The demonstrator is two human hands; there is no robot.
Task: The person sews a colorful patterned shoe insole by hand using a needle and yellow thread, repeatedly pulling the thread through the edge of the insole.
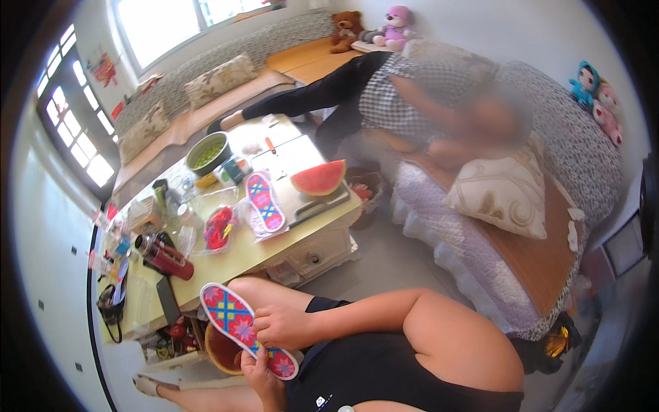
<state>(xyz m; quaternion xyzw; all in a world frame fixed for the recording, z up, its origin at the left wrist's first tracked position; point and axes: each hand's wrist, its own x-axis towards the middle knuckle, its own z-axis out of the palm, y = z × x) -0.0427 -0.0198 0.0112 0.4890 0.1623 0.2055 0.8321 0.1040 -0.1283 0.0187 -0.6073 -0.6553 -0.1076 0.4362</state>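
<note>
Insole (230,314) seemed light, bendy, best held by its edge; left hand (259,376) pinched it, right hand (283,325) touched it, hold unclear.

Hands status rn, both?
Left hand: closed, holding the patterned insole.
Right hand: curled over the insole; whether it grips anything can't be told.

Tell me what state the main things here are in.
Held insole, off the table
Left hand, closed on held insole
Right hand, bent over held insole
Other insole, lying on table
Watermelon, cut
Green bowl, uncovered, holding green items
Brown bear, sitting
Pink bear, sitting
Other person, reclining
</note>
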